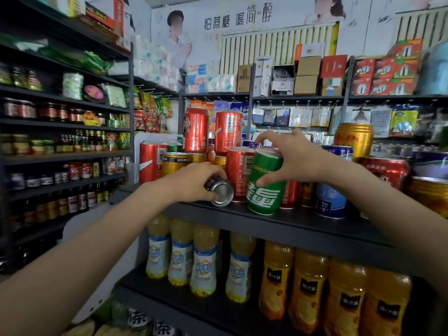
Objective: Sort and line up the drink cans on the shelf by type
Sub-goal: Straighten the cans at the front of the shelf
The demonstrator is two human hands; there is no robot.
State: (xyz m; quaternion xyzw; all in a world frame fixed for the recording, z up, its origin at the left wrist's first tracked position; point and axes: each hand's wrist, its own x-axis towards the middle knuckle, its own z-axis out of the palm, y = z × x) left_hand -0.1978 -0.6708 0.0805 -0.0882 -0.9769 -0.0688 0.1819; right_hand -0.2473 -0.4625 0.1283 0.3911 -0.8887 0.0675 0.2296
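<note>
The right hand is clamping the green can at the shelf front edge; the left hand is gripping a small tilted blue can beside it. Better to set each one upright, slowly, avoiding the stacked red cans behind

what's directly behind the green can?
Behind the green can, gripped by the right hand, stand red cans; a blue top peeks above. Anything farther back is covered.
</note>
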